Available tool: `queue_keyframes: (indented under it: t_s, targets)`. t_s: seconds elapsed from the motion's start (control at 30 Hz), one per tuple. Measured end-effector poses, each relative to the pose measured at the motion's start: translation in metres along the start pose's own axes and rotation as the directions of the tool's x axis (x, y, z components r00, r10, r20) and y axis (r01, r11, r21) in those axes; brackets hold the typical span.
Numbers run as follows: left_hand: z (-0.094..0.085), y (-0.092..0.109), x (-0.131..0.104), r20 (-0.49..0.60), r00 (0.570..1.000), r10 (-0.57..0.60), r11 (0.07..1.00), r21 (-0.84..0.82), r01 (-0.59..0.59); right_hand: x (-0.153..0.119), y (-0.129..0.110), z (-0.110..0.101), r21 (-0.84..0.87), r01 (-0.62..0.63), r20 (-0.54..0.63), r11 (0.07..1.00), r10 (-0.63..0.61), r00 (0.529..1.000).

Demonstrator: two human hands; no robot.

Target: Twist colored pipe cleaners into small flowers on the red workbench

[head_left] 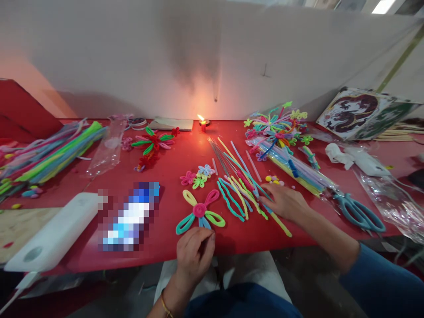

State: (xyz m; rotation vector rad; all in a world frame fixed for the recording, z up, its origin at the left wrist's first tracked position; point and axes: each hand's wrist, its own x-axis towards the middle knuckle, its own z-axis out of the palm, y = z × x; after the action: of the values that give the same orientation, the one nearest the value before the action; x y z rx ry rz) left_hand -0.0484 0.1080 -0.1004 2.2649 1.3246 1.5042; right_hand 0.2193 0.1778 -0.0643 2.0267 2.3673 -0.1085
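A fuzzy pipe-cleaner flower [199, 210] with a coiled pink centre and yellow, pink, green, blue and teal loop petals is on the red table's near side. My left hand [195, 254] has its fingers curled closed at the flower's blue petal, hiding that petal's end. To the right, my right hand [286, 203] reaches over a loose bunch of pipe cleaners [243, 190], thumb and fingers apart and touching several strands. Thin metal wires [220, 154] lie at the bunch's far end. Small pink, blue and green flowers [199, 176] rest just behind the large flower.
A lit red candle [203, 126] burns by the back wall. Blue-handled scissors [361, 214] and bagged pipe cleaners [294, 170] are at right. At left are a blurred-out phone [132, 216], a white glue gun-like device [56, 234] and more pipe cleaners [62, 152].
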Motion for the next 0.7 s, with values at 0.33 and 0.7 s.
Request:
queue_keyframes:
  t_s: [0.33,0.7]
  targets:
    - [0.000,0.000,-0.003,0.025,0.999,-0.036,0.998,-0.042,0.037,0.003,0.004,-0.004,0.048,-0.138,0.056,0.989,0.136,0.989]
    - [-0.001,-0.001,-0.004,0.035,0.999,-0.041,0.996,-0.071,0.044,0.007,0.009,0.007,0.022,-0.120,0.046,0.992,0.119,0.992]
